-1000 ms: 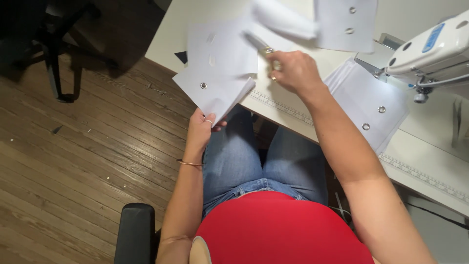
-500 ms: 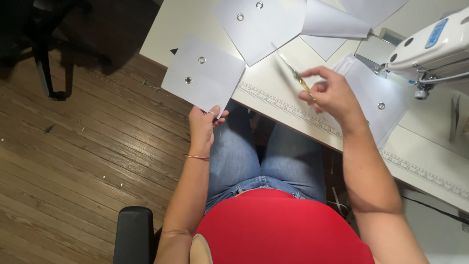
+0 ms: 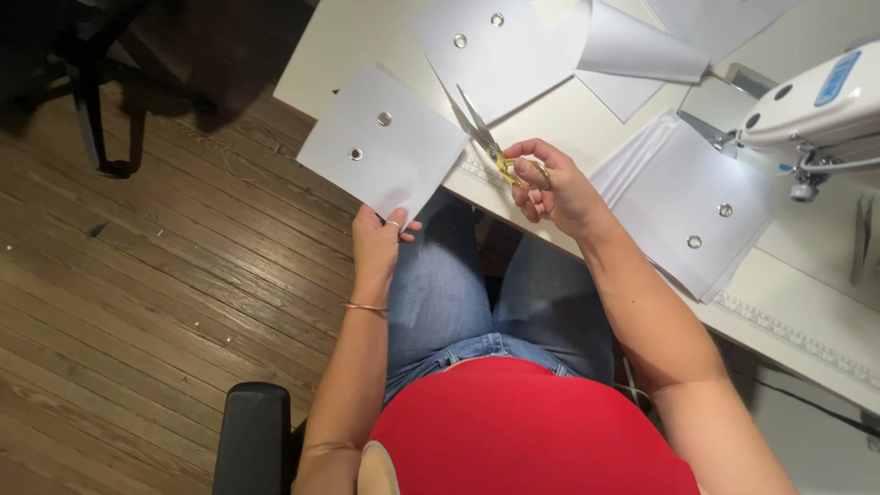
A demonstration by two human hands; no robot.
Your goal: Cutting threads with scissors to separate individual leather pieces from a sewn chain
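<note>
Scissors [image 3: 484,145] now swung toward white sheet [image 3: 385,147]; left hand [image 3: 378,240] pinches sheet, right hand [image 3: 550,188] grips scissors; trimming step, probably; next needs blade alignment.

The sheet [image 3: 380,147] pinched by the left hand [image 3: 378,243] looks like matt white cloth or paper, set with two shiny metal eyelets. The scissors [image 3: 490,147] in the right hand [image 3: 555,188] have bright steel blades and gold-toned metal handles. Beside them, the table [image 3: 339,46] is smooth and matt cream. Right of the table's stack, the machine [image 3: 820,101] is glossy white plastic. Below the table, the floor [image 3: 119,293] is worn, grained wood.
</note>
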